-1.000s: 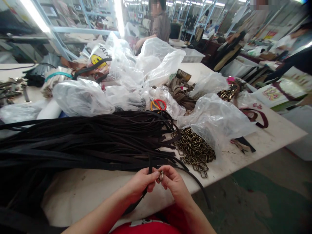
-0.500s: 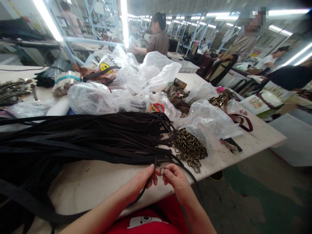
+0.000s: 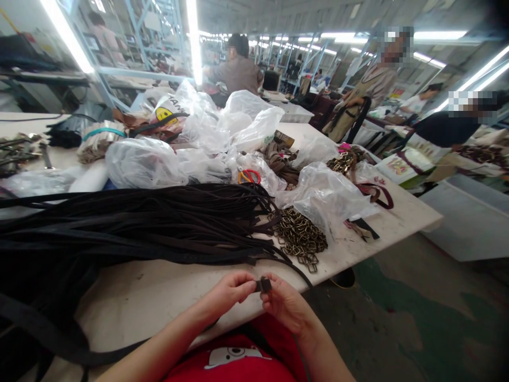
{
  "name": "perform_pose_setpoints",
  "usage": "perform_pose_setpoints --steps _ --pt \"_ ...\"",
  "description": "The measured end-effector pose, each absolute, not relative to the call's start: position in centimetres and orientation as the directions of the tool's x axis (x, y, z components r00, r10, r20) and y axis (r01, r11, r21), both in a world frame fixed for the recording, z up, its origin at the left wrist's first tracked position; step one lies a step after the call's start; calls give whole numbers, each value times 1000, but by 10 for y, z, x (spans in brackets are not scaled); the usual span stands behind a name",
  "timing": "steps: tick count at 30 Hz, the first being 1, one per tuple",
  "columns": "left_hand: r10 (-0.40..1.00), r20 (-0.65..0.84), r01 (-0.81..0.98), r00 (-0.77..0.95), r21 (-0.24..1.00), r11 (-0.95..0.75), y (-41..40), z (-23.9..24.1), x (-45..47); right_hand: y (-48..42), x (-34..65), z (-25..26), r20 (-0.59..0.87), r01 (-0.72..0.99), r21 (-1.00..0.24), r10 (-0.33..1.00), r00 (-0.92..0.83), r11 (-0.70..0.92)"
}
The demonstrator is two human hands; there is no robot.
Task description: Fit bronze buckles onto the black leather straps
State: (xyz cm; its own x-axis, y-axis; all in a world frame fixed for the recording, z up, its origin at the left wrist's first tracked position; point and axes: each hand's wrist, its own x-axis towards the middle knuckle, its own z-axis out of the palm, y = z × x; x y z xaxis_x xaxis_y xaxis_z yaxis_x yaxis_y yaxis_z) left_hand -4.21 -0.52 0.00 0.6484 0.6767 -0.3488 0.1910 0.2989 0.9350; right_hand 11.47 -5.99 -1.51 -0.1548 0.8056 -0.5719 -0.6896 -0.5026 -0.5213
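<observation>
My left hand [image 3: 229, 294] and my right hand [image 3: 284, 302] meet at the near edge of the white table [image 3: 159, 297]. Both pinch the end of a black strap [image 3: 263, 285] that carries a small metal buckle; the buckle itself is mostly hidden between my fingers. The strap's free length drops below my hands, out of sight. Just beyond my hands lies a broad bundle of long black straps [image 3: 151, 225]. To its right a heap of brass rectangular buckles [image 3: 298, 237] spills from a clear plastic bag [image 3: 326, 193].
Clear bags [image 3: 147, 162], brown straps [image 3: 280, 159] and orange-handled scissors [image 3: 248, 176] crowd the table's far half. Several people stand or work behind it. The table's right edge drops to a grey-green floor [image 3: 417, 318]. A white bin [image 3: 465, 223] stands at right.
My hands have drawn the strap's end off the bundle and toward me. The strap now sits folded through the buckle between my fingertips. The camera view has shifted slightly.
</observation>
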Motion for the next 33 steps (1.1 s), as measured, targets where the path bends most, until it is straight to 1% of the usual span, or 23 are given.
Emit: perform_pose_setpoints --steps 3,6,9,11,13,14,15,17,20,22,25,27,29,30,31,33 --pt "740 -282 154 610 959 238 -9 0 -43 -62 110 -16 -566 -670 -540 809 -158 -509" --pt "777 -213 144 592 977 157 -13 -2 -42 -64 109 -17 -523 -609 -629 843 -129 -483" --pt "747 -77 177 661 983 -55 -14 -6 -42 -64 109 -18 -490 -477 -736 864 -114 -480" --pt "757 17 218 653 953 -211 -14 -7 -43 -64 108 -21 -482 -407 -783 872 -82 -471" --pt "770 100 227 631 924 -307 -13 -6 -46 -64 108 -27 -476 -364 -811 878 -43 -457" --pt "759 120 207 640 924 -322 -13 -4 -47 -64 107 -30 -474 -347 -823 880 -21 -451" --pt "745 115 188 658 932 -310 -14 -3 -48 -63 107 -34 -477 -333 -829 879 3 -449" --pt "729 32 215 683 946 -243 -15 -1 -49 -63 107 -40 -504 -327 -822 863 35 -467" --pt "775 -105 398 623 896 -199 -15 -5 -51 -63 108 -46 -549 -362 -782 836 12 -508" --pt "824 -131 507 551 837 -206 -15 -12 -51 -64 109 -47 -556 -374 -767 831 -17 -521" --pt "877 -117 626 465 744 -232 -15 -23 -49 -64 108 -47 -553 -371 -764 832 -44 -528" --pt "877 -81 688 474 656 -311 -15 -27 -46 -64 106 -46 -541 -365 -772 839 -50 -520" --pt "862 -41 724 505 565 -397 -15 -28 -44 -64 104 -45 -507 -327 -808 861 -40 -490" --pt "854 -25 727 519 538 -426 -16 -27 -43 -65 104 -44 -479 -294 -833 877 -37 -468" --pt "846 -11 718 533 536 -445 -16 -27 -43 -65 103 -43 -449 -260 -858 892 -40 -444" --pt "833 4 669 553 594 -447 -18 -25 -43 -66 103 -40 -399 -211 -891 915 -56 -402"
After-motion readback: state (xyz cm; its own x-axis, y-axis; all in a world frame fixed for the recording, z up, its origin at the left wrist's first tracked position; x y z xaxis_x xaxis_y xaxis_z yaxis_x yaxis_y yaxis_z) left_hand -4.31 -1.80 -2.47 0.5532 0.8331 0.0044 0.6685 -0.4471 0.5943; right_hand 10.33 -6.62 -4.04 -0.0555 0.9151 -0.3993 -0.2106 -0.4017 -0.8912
